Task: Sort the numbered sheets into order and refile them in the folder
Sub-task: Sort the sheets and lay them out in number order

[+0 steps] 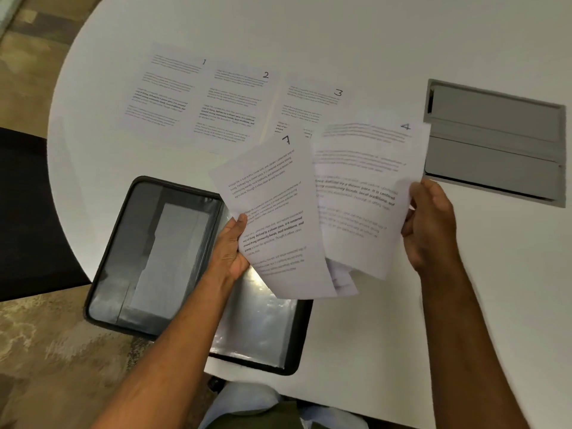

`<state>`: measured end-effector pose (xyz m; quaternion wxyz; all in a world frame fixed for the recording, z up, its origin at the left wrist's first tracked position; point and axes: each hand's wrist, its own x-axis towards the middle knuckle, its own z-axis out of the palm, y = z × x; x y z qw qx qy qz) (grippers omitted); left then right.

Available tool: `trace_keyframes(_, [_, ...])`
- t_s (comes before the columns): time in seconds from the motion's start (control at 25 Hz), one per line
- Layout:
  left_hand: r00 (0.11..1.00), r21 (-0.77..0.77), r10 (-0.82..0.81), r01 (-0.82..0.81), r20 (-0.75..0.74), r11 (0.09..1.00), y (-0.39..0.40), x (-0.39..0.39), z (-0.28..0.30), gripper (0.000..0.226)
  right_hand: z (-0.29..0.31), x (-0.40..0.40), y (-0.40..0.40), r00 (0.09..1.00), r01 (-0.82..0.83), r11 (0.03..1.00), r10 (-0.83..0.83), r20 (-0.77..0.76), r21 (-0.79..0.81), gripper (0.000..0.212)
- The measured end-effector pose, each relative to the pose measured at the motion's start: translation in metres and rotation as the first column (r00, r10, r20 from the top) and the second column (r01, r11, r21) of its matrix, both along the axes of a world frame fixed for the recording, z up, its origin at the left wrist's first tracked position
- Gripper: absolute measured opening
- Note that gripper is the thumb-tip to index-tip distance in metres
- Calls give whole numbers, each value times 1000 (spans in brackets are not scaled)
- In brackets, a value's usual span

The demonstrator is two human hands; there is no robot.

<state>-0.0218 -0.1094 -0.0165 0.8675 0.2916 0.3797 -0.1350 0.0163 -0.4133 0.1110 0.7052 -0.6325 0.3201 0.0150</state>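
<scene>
Sheets numbered 1 [164, 88], 2 [232, 106] and 3 [309, 103] lie in a row on the white table, left to right, each overlapping its neighbour a little. My left hand [235, 246] grips a small stack with sheet 7 [272, 212] on top, held above the open black folder [148, 258]. More sheets peek out under it at the lower right. My right hand [430, 224] pinches sheet 4 [362, 187] by its right edge, lifted and blurred, just right of sheet 3.
A grey recessed cable hatch [495, 140] sits in the table [371, 335] at the right. A dark chair [28, 212] stands at the left edge, over patterned carpet. My lap shows below the table's near edge.
</scene>
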Motion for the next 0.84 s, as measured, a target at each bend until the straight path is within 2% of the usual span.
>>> trace_keyframes(0.12, [999, 1, 32, -32, -6, 999, 9, 7, 0, 43, -26, 32, -22, 998, 67, 997, -66, -24, 41, 14])
trace_keyframes(0.24, [999, -11, 43, -43, -7, 999, 16, 21, -3, 50, -63, 70, -41, 993, 94, 996, -94, -71, -3, 16])
trace_keyframes(0.36, [999, -19, 32, -33, -26, 999, 18, 41, -7, 50, -101, 116, -62, 992, 74, 981, -91, -87, -181, 19])
trace_keyframes(0.48, [998, -3, -19, 19, -62, 1000, 21, 56, -19, 47, -132, 154, -81, 990, 0, 914, -57, -129, -406, 31])
trace_keyframes(0.56, [995, -3, -30, 30, -95, 1000, 23, 62, -28, 47, -151, 164, -95, 976, -53, 812, -80, -201, -581, 38])
trace_keyframes(0.64, [993, -16, -24, 23, -111, 1000, 24, 67, -34, 48, -169, 168, -96, 974, -113, 602, -91, -208, -791, 37])
trace_keyframes(0.72, [994, -10, -26, 25, -111, 1000, 23, 74, -36, 49, -185, 176, -74, 982, -176, 375, 137, -134, -910, 39])
trace_keyframes(0.76, [993, -8, -33, 32, -109, 999, 22, 77, -38, 49, -194, 183, -60, 946, -224, 283, 294, -138, -933, 45])
trace_keyframes(0.84, [993, 14, -37, 38, -112, 999, 19, 81, -38, 54, -210, 198, -37, 841, -346, 192, 497, -213, -918, 56])
